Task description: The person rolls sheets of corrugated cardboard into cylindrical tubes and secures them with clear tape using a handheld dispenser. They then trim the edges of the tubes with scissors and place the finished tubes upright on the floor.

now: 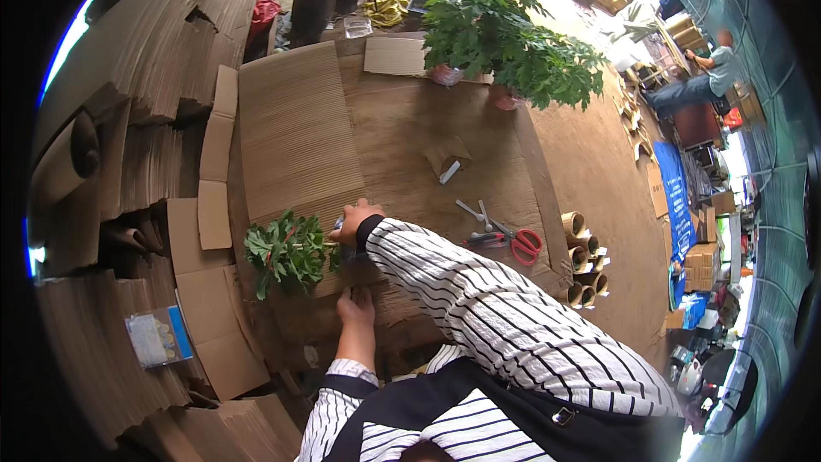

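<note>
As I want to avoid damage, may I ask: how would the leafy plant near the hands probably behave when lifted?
The leafy plant is probably light for its size, being mostly thin leaves. Its spread leaf edges would likely flop and could tear. The weight at its base is hard to judge, because the right hand partly hides that end.

Two striped-sleeved hands (356, 308), three leafy bunches (286, 252), one pair of red-handled scissors (516, 239)

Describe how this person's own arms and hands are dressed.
Both hands, the left and the right, are bare, without gloves. The long, loose sleeves are white with thin dark stripes, ending in dark, plain cuffs.
</note>
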The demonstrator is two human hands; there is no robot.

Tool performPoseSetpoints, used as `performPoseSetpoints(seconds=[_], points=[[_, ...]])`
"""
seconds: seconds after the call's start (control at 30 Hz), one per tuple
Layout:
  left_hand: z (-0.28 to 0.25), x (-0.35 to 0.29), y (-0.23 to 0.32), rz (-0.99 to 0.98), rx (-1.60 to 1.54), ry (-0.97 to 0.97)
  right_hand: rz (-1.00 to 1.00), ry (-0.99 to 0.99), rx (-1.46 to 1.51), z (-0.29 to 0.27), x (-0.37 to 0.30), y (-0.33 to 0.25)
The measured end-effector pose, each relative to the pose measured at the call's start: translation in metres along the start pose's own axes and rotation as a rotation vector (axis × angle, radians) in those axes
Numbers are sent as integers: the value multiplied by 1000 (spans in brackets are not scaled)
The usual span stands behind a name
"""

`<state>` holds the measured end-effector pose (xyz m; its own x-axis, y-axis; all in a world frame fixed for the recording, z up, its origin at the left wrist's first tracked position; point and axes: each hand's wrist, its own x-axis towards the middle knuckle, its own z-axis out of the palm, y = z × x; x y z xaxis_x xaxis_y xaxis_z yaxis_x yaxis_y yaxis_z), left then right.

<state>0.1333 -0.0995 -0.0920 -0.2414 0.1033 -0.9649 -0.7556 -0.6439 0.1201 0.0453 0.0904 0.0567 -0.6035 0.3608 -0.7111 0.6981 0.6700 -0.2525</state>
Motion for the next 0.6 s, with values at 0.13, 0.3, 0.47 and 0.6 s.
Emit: performPoseSetpoints(seconds=[0.13, 0.3, 0.47, 0.6], points=[[9, 11, 2, 52, -8, -235, 35, -43, 20, 2, 13, 2], [15, 18, 10, 79, 371, -246, 78, -42, -150, 24, 19, -11], [-24, -5, 10, 179, 482, -106, -169, -37, -69, 51, 29, 18], [-72, -45, 7, 58, 551, -62, -175, -164, -1, 69, -18, 25]])
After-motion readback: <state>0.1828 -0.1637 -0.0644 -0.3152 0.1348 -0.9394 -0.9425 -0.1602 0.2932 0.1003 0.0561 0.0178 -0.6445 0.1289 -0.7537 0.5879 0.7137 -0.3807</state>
